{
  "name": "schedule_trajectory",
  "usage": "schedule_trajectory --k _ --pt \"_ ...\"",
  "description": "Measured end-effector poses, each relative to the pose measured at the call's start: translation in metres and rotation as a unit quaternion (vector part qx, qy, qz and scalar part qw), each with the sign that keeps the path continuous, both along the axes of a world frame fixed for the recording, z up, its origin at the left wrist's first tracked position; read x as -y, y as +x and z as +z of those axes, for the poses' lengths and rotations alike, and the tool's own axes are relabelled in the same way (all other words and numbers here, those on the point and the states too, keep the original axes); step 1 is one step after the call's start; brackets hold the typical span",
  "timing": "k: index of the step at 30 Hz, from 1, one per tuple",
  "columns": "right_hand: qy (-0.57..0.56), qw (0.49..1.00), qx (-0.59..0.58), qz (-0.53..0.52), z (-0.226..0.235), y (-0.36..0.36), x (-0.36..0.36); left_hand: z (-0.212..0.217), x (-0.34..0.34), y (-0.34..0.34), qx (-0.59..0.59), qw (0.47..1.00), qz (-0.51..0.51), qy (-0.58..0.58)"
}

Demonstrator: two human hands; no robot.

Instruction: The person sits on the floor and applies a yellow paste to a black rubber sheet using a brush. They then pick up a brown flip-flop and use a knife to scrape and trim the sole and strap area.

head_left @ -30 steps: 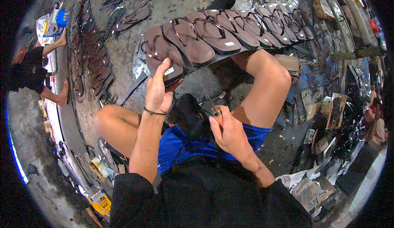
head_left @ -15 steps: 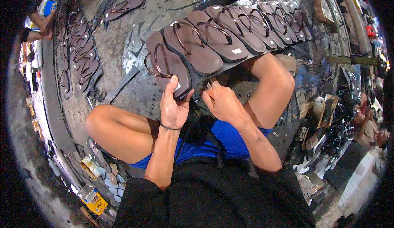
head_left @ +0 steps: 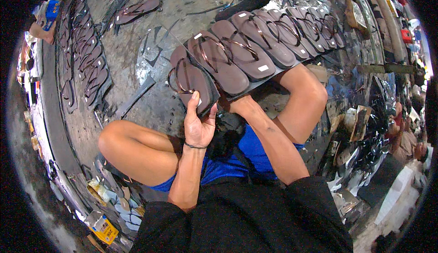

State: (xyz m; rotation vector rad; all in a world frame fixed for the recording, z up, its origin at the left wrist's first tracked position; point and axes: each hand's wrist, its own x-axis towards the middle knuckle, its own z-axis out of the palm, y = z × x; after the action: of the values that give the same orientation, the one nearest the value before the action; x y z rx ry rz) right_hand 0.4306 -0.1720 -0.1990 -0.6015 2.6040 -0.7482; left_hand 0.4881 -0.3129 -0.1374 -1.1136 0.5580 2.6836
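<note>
A row of brown flip-flops [head_left: 218, 66] with shiny bronze straps lies side by side on a dark sheet [head_left: 258, 85] over my lap, slanting up to the right. Small white labels mark several of them. My left hand [head_left: 199, 127] grips the heel of the leftmost flip-flop [head_left: 194, 77], thumb on top and fingers curled beneath its edge. My right hand [head_left: 237, 105] reaches under the sheet beside that heel. Its fingers are hidden there, and I cannot see what they hold or touch.
More flip-flops [head_left: 91, 66] lie in rows at the left; a single one [head_left: 138, 10] rests farther off. Dark offcuts [head_left: 137, 95] are scattered on the floor. A yellow box [head_left: 104, 228] stands lower left. Wooden pieces [head_left: 360, 121] and scraps crowd the right, with another person's bare foot [head_left: 43, 32] upper left.
My right hand has moved up and forward, and its fingers have gone under the sheet. The leftmost flip-flop and my left hand have shifted slightly to the right.
</note>
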Motion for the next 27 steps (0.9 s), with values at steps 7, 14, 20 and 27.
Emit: schedule_trajectory --k 7,14,20,27 --pt "-0.024 0.995 0.02 -0.097 -0.021 -0.019 0.032 0.001 0.002 0.004 -0.018 0.999 -0.024 0.03" --pt "-0.24 0.894 0.111 -0.361 -0.06 -0.045 0.11 0.058 0.018 0.052 -0.054 0.976 -0.122 -0.172" --pt "-0.398 0.821 0.265 -0.312 0.072 -0.015 0.09 0.179 0.118 0.078 -0.161 0.465 -0.22 -0.842" --pt "-0.439 0.869 0.132 -0.187 0.133 0.111 0.024 0.181 0.2 0.136 -0.072 0.694 0.114 -0.707"
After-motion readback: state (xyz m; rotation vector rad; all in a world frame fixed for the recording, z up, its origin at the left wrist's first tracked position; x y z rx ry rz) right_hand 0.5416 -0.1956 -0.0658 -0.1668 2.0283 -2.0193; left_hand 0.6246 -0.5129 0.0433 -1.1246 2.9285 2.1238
